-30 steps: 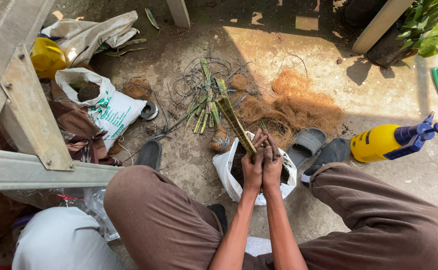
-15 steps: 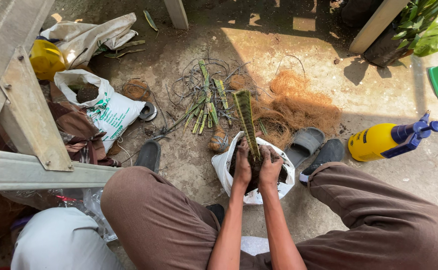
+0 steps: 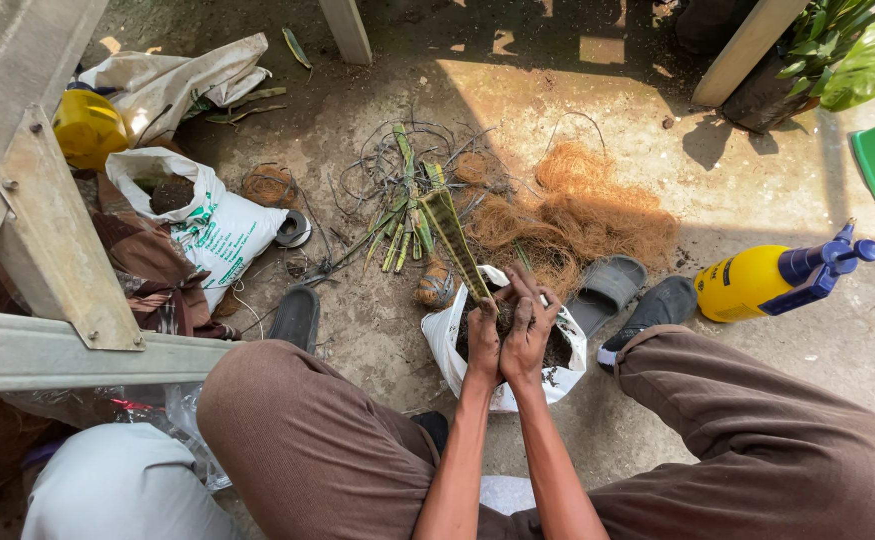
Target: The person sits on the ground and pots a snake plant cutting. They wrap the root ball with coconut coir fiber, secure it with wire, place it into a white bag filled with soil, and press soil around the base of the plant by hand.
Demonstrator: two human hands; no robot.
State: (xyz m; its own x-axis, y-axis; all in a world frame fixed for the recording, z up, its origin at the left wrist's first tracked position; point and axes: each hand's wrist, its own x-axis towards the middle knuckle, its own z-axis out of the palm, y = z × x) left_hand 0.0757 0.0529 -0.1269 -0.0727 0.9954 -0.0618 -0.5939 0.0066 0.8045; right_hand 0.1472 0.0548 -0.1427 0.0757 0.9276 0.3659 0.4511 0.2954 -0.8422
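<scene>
Soil-dark left hand (image 3: pixel 485 343) and right hand (image 3: pixel 530 325), fingers pressed around leaf cutting (image 3: pixel 455 237), over white bag (image 3: pixel 445 338)

Dirt floor (image 3: pixel 378 330) bears coconut fibre (image 3: pixel 588 215), cuttings (image 3: pixel 408 205), spray bottle (image 3: pixel 758 282), sacks (image 3: pixel 213 222).

Both hands (image 3: pixel 510 335) — seemingly pressing cutting (image 3: pixel 455 240) into bag (image 3: pixel 445 335)

harsh sunlight upper right, deep shade left, sharp focus
</scene>
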